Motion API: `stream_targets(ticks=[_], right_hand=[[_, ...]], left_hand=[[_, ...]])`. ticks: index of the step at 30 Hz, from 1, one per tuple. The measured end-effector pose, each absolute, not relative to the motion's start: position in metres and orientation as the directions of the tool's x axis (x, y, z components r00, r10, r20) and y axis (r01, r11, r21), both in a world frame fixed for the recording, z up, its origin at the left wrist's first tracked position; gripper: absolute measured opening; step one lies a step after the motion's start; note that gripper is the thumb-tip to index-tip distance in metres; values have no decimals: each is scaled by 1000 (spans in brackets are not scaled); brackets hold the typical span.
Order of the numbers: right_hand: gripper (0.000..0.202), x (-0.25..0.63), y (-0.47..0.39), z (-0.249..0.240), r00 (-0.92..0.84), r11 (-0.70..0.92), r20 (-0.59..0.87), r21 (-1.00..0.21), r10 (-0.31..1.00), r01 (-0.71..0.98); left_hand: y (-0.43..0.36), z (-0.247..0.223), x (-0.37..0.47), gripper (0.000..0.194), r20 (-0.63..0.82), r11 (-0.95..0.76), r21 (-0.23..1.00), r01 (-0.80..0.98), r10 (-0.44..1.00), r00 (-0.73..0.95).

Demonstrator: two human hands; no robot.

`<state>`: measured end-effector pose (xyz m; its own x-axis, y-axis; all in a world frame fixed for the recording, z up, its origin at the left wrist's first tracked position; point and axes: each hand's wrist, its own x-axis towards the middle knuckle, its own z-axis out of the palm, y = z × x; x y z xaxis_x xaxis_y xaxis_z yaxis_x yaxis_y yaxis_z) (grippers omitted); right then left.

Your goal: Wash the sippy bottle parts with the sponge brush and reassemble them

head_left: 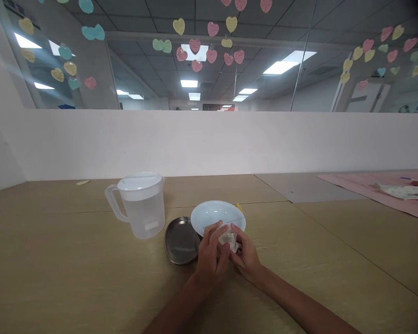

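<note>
Left hand (209, 253) and right hand (245, 255), both closed on small clear wrapped item (228, 239), white bowl (218, 215) just beyond fingers, likely to catch contents

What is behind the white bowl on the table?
A yellow thing peeks out at the far right rim of the white bowl; the bowl covers most of it, so what it is cannot be told. Both hands, left hand and right hand, hold a small clear wrapped item in front.
</note>
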<state>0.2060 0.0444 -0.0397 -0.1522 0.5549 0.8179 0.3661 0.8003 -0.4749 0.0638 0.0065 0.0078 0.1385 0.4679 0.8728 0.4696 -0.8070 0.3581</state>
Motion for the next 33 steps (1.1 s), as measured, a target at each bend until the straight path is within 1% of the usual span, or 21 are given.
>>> stream_targets(ticks=[5,8,12,15,18,20,23,26,29,33], right_hand=[[47,204,44,-38,-141,796,811,-499,568,342],[49,206,46,-41,-162,812,824,-464,542,355],[52,211,47,-42,-213,828,837,-398,504,395],[46,215,43,-34,-225,832,844,-369,486,415],[43,216,38,-21,-238,851,855,-348,460,395],[44,216,35,-14,-241,864,866,-331,438,379],[46,213,32,-10,-210,850,865,-354,457,389],[44,210,31,-11,-147,812,848,-415,508,411],[37,209,32,-14,-83,795,836,-480,543,370],[33,207,34,-17,6,766,804,-569,595,299]], left_hand=[[6,9,65,34,872,-798,367,478,474,122],[6,10,63,34,878,-799,347,490,461,129],[9,12,51,40,857,-811,252,529,440,266],[15,13,42,47,819,-804,156,574,430,379],[19,11,40,56,798,-805,86,587,408,444],[20,9,42,64,804,-819,72,569,385,453],[19,3,49,72,828,-824,99,558,379,413],[19,-3,55,81,822,-786,183,590,452,347],[20,-9,58,92,790,-749,241,617,521,323],[20,-14,60,93,769,-721,266,640,558,310]])
